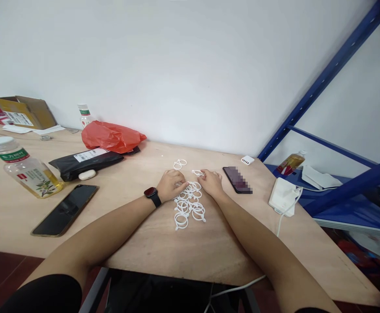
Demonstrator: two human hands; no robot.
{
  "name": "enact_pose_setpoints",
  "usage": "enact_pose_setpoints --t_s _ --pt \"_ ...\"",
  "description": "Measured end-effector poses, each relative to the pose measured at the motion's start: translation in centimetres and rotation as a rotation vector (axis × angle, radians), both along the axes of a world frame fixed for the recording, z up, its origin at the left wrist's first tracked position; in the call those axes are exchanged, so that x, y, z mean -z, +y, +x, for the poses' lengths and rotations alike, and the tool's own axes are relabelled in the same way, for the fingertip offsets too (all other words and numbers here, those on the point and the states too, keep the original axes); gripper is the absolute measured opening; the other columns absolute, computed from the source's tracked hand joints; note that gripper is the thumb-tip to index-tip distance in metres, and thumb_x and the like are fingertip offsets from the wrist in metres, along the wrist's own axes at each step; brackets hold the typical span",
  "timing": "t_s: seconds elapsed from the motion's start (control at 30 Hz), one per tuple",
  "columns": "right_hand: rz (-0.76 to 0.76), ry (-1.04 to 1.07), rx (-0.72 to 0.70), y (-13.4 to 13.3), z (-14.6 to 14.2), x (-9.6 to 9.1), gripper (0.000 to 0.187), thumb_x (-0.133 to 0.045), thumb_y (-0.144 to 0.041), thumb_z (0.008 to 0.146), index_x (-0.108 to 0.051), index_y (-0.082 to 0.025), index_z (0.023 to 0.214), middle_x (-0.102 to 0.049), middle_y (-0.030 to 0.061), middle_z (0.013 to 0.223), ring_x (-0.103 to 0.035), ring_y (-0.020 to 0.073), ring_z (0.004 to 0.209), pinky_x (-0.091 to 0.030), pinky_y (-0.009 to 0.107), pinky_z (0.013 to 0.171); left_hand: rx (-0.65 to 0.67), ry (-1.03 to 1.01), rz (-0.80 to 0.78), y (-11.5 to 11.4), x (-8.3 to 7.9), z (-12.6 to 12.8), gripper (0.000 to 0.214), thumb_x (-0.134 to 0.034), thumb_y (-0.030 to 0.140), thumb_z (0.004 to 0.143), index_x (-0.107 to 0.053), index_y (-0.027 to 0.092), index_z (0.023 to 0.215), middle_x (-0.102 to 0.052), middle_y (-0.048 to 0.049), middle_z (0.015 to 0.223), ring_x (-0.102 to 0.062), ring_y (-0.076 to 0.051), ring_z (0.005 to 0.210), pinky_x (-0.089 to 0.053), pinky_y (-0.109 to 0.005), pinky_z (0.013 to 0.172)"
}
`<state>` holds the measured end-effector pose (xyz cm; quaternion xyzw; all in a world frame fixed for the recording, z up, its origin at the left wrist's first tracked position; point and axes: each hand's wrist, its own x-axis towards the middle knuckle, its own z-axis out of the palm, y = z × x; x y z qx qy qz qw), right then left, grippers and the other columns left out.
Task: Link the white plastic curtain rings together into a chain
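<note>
A heap of several white plastic rings (188,206) lies in the middle of the wooden table (164,243). My left hand (171,184), with a black watch on its wrist, rests at the heap's upper left, its fingers curled onto the rings. My right hand (211,181) sits at the heap's upper right and pinches one white ring (197,173) between its fingertips. A separate pair of white rings (179,164) lies a little farther back, apart from both hands.
A dark phone (238,179) lies right of my right hand, another phone (65,210) at the near left. A bottle (23,167), black parcel (85,161), red bag (111,136), cardboard box (25,111) stand left. White charger (283,196) and blue shelving (333,143) stand right.
</note>
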<state>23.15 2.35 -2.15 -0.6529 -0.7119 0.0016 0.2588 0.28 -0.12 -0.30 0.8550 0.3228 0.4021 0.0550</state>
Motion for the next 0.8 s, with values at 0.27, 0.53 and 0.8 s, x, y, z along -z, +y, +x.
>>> enact_pose_setpoints --t_s 0.27,0.53,0.8 --pt "0.132 0.124 -0.067 -0.50 -0.37 -0.82 0.035 -0.045 -0.018 0.085 -0.065 -0.019 0.114 -0.071 0.0056 0.085 -0.061 0.0238 0.092 -0.036 0.042 0.097 0.002 0.005 -0.027 0.13 0.08 -0.03 0.022 -0.058 0.035 0.091 -0.066 0.020 0.078 -0.070 -0.0028 0.087 -0.063 -0.017 0.084 -0.042 -0.037 0.086" --pt "0.218 0.290 -0.213 -0.44 -0.38 -0.54 0.035 -0.039 -0.026 0.094 -0.063 -0.018 0.118 -0.068 0.0098 0.116 -0.062 0.0225 0.105 -0.046 0.038 0.094 0.025 0.000 -0.025 0.21 0.14 0.04 0.024 -0.056 0.035 0.092 -0.065 0.019 0.078 -0.070 -0.0041 0.084 -0.062 -0.018 0.083 -0.044 -0.036 0.084" --pt "0.205 0.300 -0.211 -0.48 -0.40 -0.64 0.034 -0.036 -0.028 0.095 -0.064 -0.017 0.112 -0.069 0.0107 0.110 -0.063 0.0234 0.103 -0.048 0.038 0.093 0.040 -0.021 -0.024 0.37 0.38 0.11 0.023 -0.057 0.034 0.091 -0.065 0.019 0.076 -0.069 -0.0041 0.083 -0.062 -0.017 0.081 -0.044 -0.035 0.082"
